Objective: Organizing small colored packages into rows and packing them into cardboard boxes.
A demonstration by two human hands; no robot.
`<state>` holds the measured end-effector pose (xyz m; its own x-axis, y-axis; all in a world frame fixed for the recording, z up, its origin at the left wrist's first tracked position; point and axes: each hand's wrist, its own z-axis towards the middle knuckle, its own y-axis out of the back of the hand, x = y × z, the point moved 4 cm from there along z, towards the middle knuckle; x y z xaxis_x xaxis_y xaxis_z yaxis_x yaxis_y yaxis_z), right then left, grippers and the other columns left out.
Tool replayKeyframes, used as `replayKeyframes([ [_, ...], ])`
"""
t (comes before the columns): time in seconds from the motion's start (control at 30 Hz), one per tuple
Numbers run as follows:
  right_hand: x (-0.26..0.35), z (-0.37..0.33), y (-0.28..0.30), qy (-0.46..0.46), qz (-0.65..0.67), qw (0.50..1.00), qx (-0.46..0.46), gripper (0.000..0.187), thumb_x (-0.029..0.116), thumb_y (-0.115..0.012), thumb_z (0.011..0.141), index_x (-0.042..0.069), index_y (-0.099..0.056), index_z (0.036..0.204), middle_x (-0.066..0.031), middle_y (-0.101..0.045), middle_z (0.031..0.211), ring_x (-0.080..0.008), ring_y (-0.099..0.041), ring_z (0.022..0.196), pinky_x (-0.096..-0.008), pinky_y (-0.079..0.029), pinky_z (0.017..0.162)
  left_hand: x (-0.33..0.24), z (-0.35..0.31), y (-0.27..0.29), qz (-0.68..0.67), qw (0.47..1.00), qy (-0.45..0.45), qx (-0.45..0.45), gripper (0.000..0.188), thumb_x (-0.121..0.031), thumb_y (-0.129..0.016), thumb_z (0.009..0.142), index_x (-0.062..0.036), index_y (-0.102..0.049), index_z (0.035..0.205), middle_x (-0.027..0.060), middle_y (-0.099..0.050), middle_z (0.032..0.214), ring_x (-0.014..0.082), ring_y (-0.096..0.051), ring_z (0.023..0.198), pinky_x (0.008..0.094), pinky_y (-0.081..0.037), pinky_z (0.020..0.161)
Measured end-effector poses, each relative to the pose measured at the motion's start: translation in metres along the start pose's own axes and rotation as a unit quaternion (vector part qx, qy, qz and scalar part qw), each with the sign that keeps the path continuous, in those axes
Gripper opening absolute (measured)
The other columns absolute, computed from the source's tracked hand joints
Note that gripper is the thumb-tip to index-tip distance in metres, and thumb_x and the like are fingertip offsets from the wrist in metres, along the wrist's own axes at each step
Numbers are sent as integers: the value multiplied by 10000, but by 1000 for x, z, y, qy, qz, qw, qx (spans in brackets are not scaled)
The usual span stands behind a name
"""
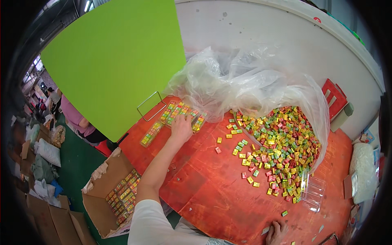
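Observation:
My left hand reaches to the far left of the red table, fingers curled down over a group of clear plastic trays filled with small coloured blocks in yellow, green, red and orange. It seems to grip a tray there, though the hand covers the contact. One narrow filled tray lies just left of the group. My right hand rests at the table's front edge, fingers apart and holding nothing. Beyond it a large heap of loose small blocks spills from a clear plastic bag. An unfilled clear tray lies beside the heap.
A green panel and a wire handle stand behind the trays. Left below the table, an open cardboard box holds several filled trays. A red holder stands at the back right. Another person is beyond the panel.

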<state>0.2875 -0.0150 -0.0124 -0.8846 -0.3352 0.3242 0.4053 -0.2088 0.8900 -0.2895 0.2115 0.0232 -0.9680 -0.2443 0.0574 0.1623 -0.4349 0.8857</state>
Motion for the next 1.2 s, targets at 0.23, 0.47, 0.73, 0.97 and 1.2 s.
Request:
replayKeyframes([
  [0.23,5,3,2,-7,0,1000,6,262,138,-688,925,84,-693,1181,-196,-635,1172,-421,-596,1035,-492,-478,907,-1,29,-27,20,1000,-7,5,410,-182,-602,887,-35,-604,1270,178,-605,1159,345,-572,1110,489,-471,904],
  [0.47,9,4,8,-17,-20,999,22,258,127,-684,922,86,-687,1177,-196,-630,1172,-421,-595,1032,-503,-479,913,-15,25,-34,31,999,-8,-10,462,-255,-608,931,-41,-581,1339,187,-583,1290,340,-537,1185,549,-402,968],
  [0.73,6,3,5,0,-12,1000,1,267,122,-684,920,97,-684,1185,-182,-631,1173,-407,-596,1027,-493,-475,902,0,24,-42,4,997,48,-58,399,-260,-605,936,-128,-626,1311,146,-583,1237,329,-539,1133,506,-396,899],
  [0.97,5,0,4,-13,-9,1000,-2,263,123,-678,927,104,-688,1189,-164,-634,1179,-393,-598,1035,-485,-466,894,-9,32,-41,6,996,74,-52,350,-274,-617,929,-152,-648,1256,136,-583,1182,331,-543,1101,501,-408,884],
  [1.2,9,6,5,-22,6,1000,8,256,129,-671,933,102,-689,1187,-161,-633,1197,-388,-598,1062,-483,-462,912,-9,27,-39,7,994,107,-36,337,-289,-614,936,-146,-646,1239,138,-572,1209,337,-544,1117,517,-425,889],
])
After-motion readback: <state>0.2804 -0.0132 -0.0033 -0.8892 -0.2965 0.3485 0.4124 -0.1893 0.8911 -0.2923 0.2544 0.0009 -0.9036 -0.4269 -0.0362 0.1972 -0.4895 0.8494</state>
